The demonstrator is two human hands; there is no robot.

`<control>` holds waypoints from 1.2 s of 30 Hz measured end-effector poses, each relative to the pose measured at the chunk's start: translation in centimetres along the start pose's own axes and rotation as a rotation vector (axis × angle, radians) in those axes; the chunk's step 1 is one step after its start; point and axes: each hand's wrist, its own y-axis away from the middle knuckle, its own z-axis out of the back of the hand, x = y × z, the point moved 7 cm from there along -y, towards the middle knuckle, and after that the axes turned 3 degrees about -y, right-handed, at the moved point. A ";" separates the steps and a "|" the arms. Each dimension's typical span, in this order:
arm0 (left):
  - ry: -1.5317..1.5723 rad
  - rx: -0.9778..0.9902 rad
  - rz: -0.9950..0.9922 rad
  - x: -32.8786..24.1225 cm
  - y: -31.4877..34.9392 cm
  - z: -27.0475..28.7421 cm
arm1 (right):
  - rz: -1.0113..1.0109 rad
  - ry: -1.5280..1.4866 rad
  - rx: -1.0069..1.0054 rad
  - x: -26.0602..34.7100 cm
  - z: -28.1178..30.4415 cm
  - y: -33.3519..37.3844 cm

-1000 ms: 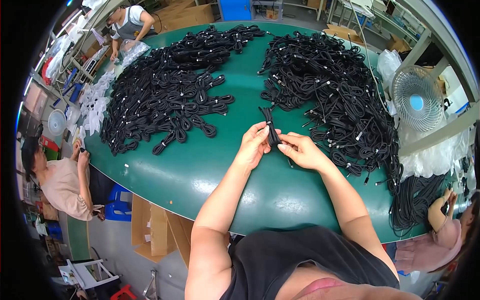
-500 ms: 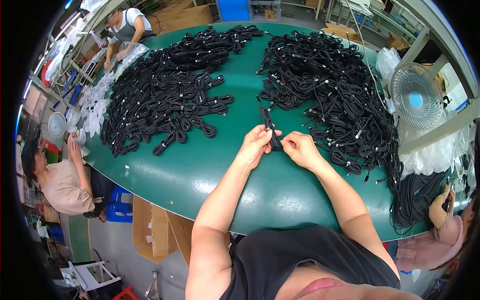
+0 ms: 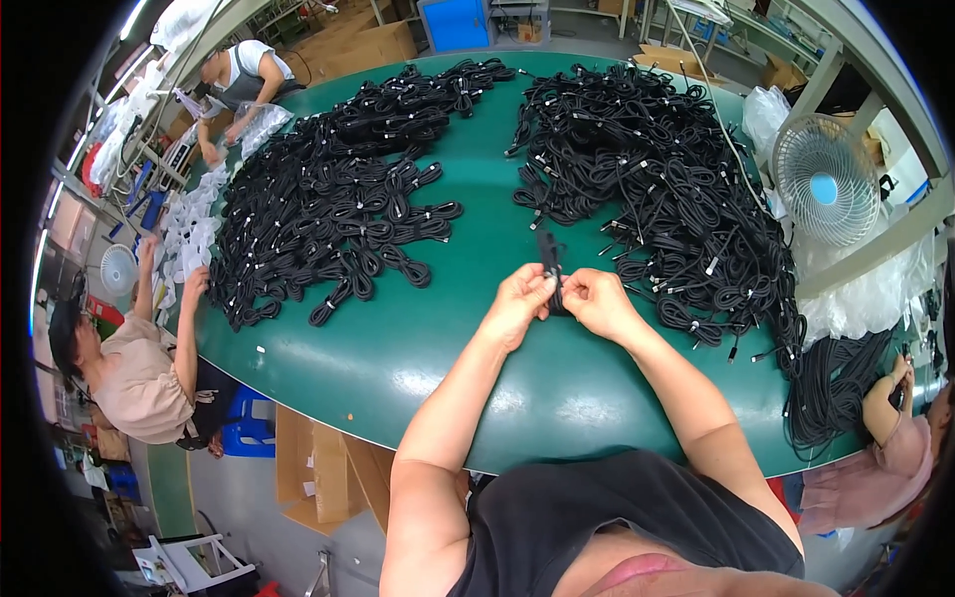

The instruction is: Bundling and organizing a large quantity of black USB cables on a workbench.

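Note:
Over the near middle of the green table, my left hand (image 3: 525, 296) is closed around a folded bundle of black cable (image 3: 549, 254), held with its upper end pointing away from me. My right hand (image 3: 597, 300) is pinched right against the bundle's right side; whatever lies between its fingertips is too small to make out. Beyond my hands, to the left, lies a wide pile of coiled black cables (image 3: 338, 214) in tied loops. Another heap of black cables (image 3: 667, 189), more tangled and with metal plug ends, covers the right side.
A fan (image 3: 824, 187) stands at the right behind a metal frame bar. Long black cables (image 3: 836, 388) hang over the right edge near a co-worker (image 3: 865, 478). Two other people sit at the left, by white plastic bags (image 3: 189, 224). An open cardboard box (image 3: 313, 473) is below the table's near-left edge.
The bundle has turned more upright between my hands, and my right fingertips have come up against it. At the left, a co-worker's arm now reaches onto the table edge by the cable pile.

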 end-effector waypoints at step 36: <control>0.019 0.104 0.075 0.8 0.5 -1.7 | 0.102 -0.116 -0.312 0.2 3.4 -0.9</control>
